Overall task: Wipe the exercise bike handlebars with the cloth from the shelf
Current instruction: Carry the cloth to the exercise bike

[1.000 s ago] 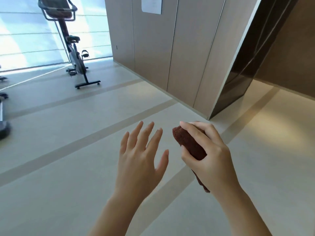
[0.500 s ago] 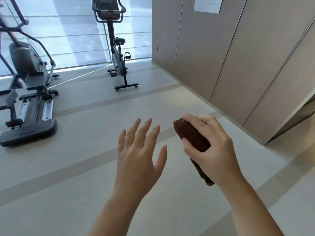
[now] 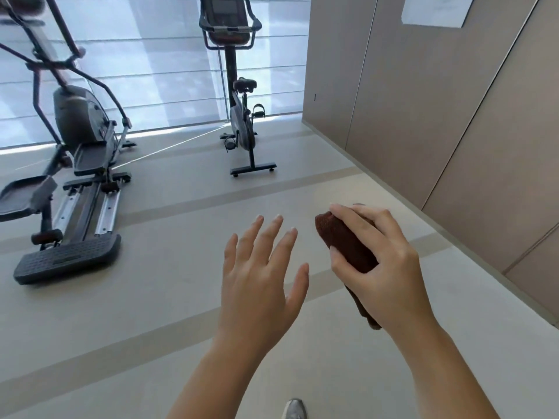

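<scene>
Counts: 2 hands, 1 cloth, 1 bike, 1 elliptical, 1 paper sheet, 1 shoe tip.

L hand (image 3: 257,285) is up in front of the body, palm down, holding nothing. Its fingers are straight and spread fairly wide, thumb out to the side. R hand (image 3: 384,267) is just beside it to the right, not touching it. R fingers and thumb are curled round the cloth (image 3: 344,240), a dark red-brown roll. One end pokes out past the fingertips and the other end hangs below the palm.

Bike (image 3: 239,128) stands far ahead by the blinds (image 3: 151,71), well apart from both hands. Its handlebars (image 3: 203,27) loop round the console at the frame top. Elliptical (image 3: 75,164) stands to the bike's left, nearer the camera. Paper (image 3: 432,10) is stuck on the panel wall (image 3: 453,131) at right. Shoe (image 3: 294,409) tip shows at the bottom edge on the pale floor (image 3: 151,313) w/ darker stripes.

Vs 0.5 s ago:
- Bike has shifted toward frame centre and looks a bit larger.
- Elliptical has slid right, so more of it is in view.
- The dark gap at the far right of the wall is gone from view.
- Shoe tip is new.
- Hands are much the same: L open and spread, R gripping the cloth the same way.
</scene>
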